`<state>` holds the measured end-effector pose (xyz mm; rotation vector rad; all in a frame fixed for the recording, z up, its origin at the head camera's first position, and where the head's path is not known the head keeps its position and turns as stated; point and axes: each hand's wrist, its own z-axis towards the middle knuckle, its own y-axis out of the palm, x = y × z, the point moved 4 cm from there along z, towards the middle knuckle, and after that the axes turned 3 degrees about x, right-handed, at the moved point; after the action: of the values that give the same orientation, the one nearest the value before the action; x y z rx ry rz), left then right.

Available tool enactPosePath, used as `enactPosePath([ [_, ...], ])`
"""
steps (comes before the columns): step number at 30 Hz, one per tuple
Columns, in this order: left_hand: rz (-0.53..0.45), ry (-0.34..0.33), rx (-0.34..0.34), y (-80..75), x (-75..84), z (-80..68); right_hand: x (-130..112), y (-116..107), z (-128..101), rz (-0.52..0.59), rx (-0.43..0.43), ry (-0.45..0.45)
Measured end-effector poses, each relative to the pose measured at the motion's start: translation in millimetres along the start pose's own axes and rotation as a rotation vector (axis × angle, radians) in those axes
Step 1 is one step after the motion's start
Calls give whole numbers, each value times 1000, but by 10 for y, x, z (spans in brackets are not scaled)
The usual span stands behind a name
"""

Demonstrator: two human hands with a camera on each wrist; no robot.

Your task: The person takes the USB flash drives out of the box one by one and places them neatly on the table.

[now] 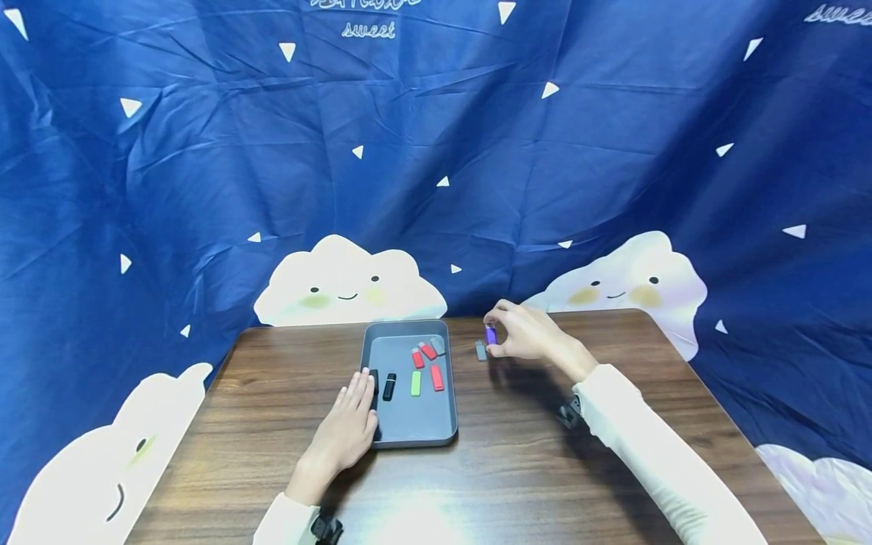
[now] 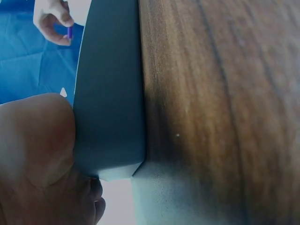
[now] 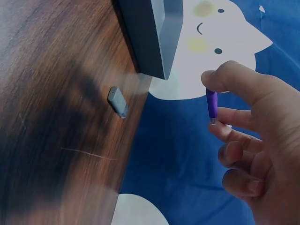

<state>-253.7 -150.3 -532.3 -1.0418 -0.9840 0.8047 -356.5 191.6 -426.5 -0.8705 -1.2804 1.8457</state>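
My right hand (image 1: 507,333) pinches a small purple stick (image 1: 490,334) between thumb and fingers, lifted just above the table to the right of the grey tray (image 1: 402,434). In the right wrist view the purple stick (image 3: 212,105) stands upright in the pinch of my right hand (image 3: 220,101). A small grey piece (image 1: 481,350) lies on the wood below it, also seen as the grey piece (image 3: 118,101). My left hand (image 1: 349,424) lies flat with straight fingers on the tray's left rim. In the tray lie red, green, black and grey sticks (image 1: 415,383).
The wooden table (image 1: 245,424) stretches left and right of the tray. A blue cloth with white clouds (image 1: 347,284) hangs close behind the far edge. The left wrist view shows the tray's outer wall (image 2: 110,93) against the wood.
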Motion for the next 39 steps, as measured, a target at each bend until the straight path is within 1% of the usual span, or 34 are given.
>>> enactPosePath([
  [9, -4, -1, 7, -6, -13, -3, 53, -3, -16, -10, 4, 8],
  [17, -7, -3, -1, -14, 5, -13, 116, 17, -39, -7, -16, 16],
  [24, -12, -9, -3, -16, 8, -6, 161, 9, -68, -6, -5, 18],
  [32, -13, -7, -4, -20, 11, -7, 232, 59, -87, 13, -10, 38],
  [39, -12, -8, -9, -11, 8, -3, 291, 106, -100, 6, -12, 36],
])
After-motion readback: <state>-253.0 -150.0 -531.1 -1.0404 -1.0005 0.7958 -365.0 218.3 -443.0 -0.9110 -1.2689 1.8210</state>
